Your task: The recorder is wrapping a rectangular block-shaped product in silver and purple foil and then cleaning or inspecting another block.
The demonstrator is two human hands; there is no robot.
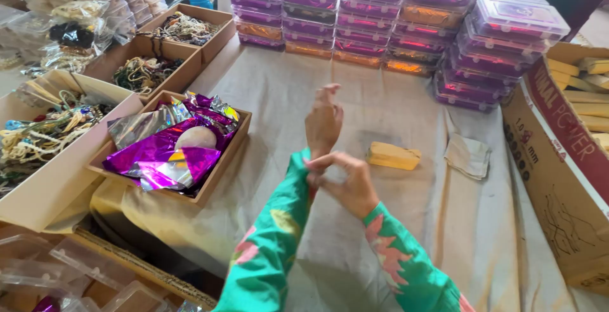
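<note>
The right hand [346,185] pinches the green sleeve cuff [299,163] at the raised left hand [323,121] (open, empty) above the table [380,223]; soft, light cloth, best taken at its hem.

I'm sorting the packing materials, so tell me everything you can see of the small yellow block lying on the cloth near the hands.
The yellow block is a small oblong bar, pale yellow and matte, possibly foam or wood. It lies flat on the beige table cloth, slightly angled, just right of the right hand and left of a folded grey rag. Nothing touches it but the cloth.
</note>
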